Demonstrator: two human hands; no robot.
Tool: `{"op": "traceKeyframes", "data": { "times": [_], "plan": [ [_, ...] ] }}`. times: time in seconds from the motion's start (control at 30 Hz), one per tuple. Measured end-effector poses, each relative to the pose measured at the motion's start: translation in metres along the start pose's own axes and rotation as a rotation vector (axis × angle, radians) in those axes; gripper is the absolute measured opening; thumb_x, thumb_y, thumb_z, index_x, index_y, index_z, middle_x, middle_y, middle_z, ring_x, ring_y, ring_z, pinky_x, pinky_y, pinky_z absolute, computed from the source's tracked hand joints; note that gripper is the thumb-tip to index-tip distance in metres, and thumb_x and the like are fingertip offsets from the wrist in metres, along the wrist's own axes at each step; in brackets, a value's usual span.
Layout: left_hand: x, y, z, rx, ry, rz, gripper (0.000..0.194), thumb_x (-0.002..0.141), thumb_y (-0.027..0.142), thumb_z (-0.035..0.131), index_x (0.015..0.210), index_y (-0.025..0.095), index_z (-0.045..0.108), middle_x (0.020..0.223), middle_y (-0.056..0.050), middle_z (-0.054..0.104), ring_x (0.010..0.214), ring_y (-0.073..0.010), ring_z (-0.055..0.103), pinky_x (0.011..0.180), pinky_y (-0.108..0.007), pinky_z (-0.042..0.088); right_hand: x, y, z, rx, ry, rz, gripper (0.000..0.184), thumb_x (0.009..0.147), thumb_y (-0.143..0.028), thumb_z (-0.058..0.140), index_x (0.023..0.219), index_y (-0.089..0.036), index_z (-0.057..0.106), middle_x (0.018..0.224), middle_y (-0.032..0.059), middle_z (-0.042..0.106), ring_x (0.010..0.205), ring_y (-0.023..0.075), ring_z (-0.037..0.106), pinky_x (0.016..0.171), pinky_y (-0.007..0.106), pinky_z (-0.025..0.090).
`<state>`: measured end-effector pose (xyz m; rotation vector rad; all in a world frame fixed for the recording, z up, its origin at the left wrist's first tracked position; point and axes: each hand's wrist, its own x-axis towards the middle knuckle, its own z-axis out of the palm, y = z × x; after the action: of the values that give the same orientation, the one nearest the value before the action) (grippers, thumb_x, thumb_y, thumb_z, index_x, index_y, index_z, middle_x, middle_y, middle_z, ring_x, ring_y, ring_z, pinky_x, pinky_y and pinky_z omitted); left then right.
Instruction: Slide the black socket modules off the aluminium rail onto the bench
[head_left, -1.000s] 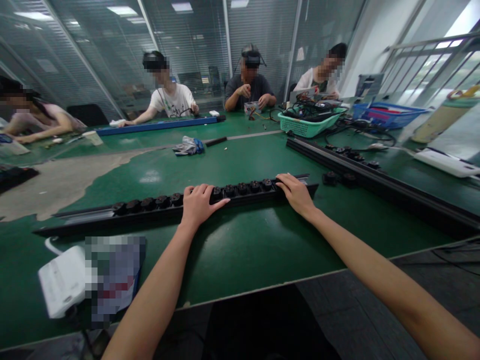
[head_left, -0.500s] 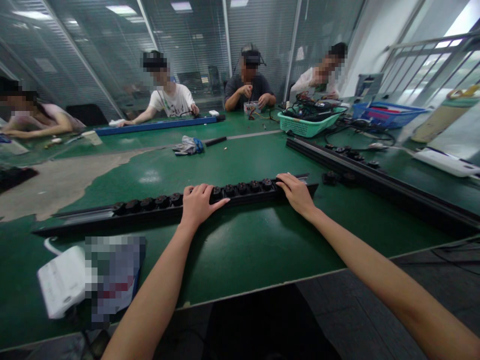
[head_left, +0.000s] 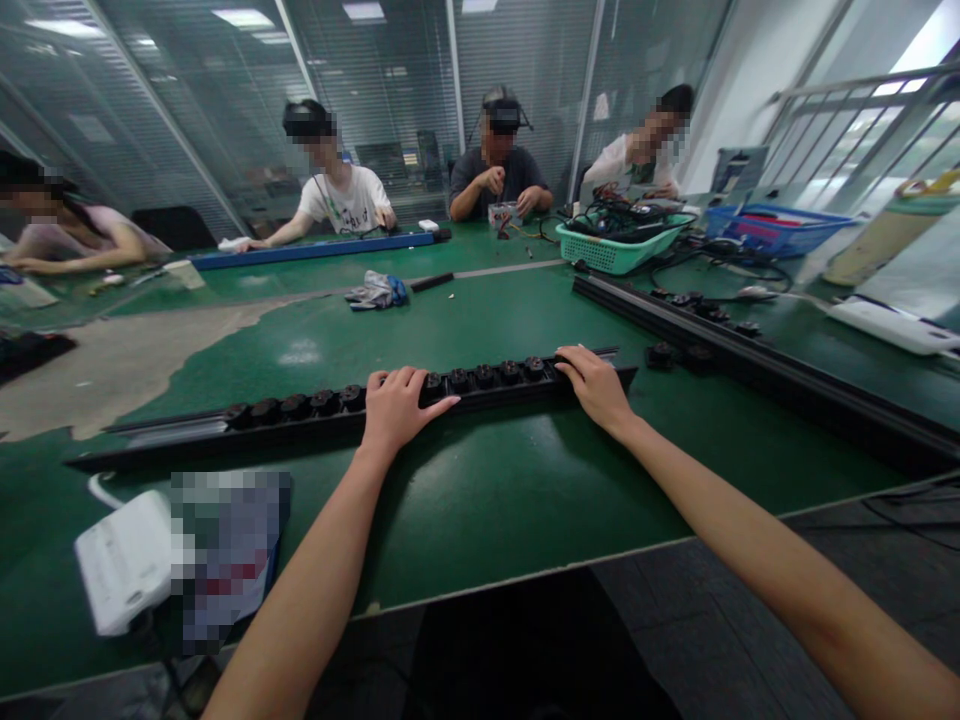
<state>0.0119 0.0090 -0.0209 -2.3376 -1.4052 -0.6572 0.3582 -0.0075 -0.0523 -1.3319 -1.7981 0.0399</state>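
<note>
A long black rail [head_left: 322,435] lies slantwise across the green table, with a row of round black modules [head_left: 484,375] set in its channel. My left hand [head_left: 396,405] rests over the middle of the row, its fingers curled over the far side and the thumb stretched along the near wall. What lies under its palm is hidden. Toward the rail's right end, my right hand [head_left: 592,385] has its fingertips and thumb closed around a black module [head_left: 561,364], mostly covered by the fingers. Bare channel shows at the rail's left end.
A second black rail [head_left: 750,370] lies at right, with loose black modules [head_left: 660,355] beside it. Farther back are a green basket [head_left: 622,255] of cables, a blue basket [head_left: 780,235] and crumpled gloves [head_left: 377,291]. A white box [head_left: 127,565] sits front left. Several people work across the table.
My right hand has shifted very slightly to the right along the rail. The left hand and the rail have stayed in place.
</note>
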Motion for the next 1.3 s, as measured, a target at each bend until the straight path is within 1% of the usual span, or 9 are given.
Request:
{"op": "traceKeyframes", "data": {
  "times": [0.2,0.4,0.57,0.9,1.1,1.3],
  "plan": [
    [0.0003,-0.0002,-0.0001,-0.021,-0.003,-0.008,0.062,0.087,0.075,0.049,0.113,0.022,0.07,0.111,-0.015,0.071,0.104,-0.0333,0.063,0.1,-0.049,0.036,-0.0001,-0.0001,-0.0014,0.007,-0.004,0.013,0.038,0.101,-0.043,0.043,0.123,-0.024,0.068,0.13,0.0091,0.067,0.128,0.0292,0.058,0.114,0.056,0.041],
    [0.0003,0.0001,-0.0002,0.019,0.002,0.005,0.062,0.088,0.075,0.048,0.112,0.022,0.069,0.11,-0.015,0.071,0.103,-0.0327,0.064,0.1,-0.049,0.036,0.0006,-0.0002,-0.0019,-0.006,0.007,-0.003,0.039,0.101,-0.043,0.043,0.121,-0.021,0.069,0.129,0.0109,0.068,0.126,0.0277,0.06,0.116,0.053,0.039],
    [0.0004,-0.0001,0.0005,-0.008,0.003,-0.007,0.061,0.087,0.075,0.05,0.113,0.023,0.069,0.111,-0.014,0.071,0.104,-0.0329,0.063,0.1,-0.049,0.036,0.001,0.0013,-0.0003,-0.009,0.016,-0.01,0.038,0.101,-0.042,0.043,0.121,-0.023,0.069,0.127,0.0098,0.069,0.123,0.0276,0.061,0.116,0.056,0.038],
    [0.0004,0.0004,0.0001,-0.007,0.005,-0.006,0.062,0.087,0.074,0.05,0.113,0.022,0.069,0.111,-0.015,0.071,0.104,-0.0334,0.063,0.1,-0.05,0.036,0.0009,-0.0004,-0.0017,-0.016,0.013,0.005,0.039,0.101,-0.042,0.043,0.12,-0.021,0.069,0.128,0.0112,0.068,0.126,0.029,0.059,0.115,0.054,0.04],
    [0.0007,0.0,0.0,0.008,0.002,0.003,0.062,0.088,0.075,0.049,0.112,0.022,0.069,0.11,-0.014,0.071,0.103,-0.0328,0.064,0.1,-0.049,0.036,0.0,-0.0011,-0.0027,-0.019,0.012,0.017,0.038,0.101,-0.042,0.043,0.121,-0.023,0.069,0.129,0.0103,0.067,0.127,0.0298,0.058,0.114,0.057,0.041],
    [0.0003,-0.0002,0.0003,-0.006,0.006,-0.006,0.061,0.087,0.075,0.05,0.112,0.023,0.069,0.111,-0.014,0.071,0.104,-0.0323,0.063,0.1,-0.048,0.036,-0.0004,-0.0009,-0.003,-0.035,0.013,0.029,0.039,0.101,-0.042,0.042,0.121,-0.022,0.069,0.13,0.0111,0.067,0.129,0.0298,0.057,0.113,0.054,0.042]
  ]
}}
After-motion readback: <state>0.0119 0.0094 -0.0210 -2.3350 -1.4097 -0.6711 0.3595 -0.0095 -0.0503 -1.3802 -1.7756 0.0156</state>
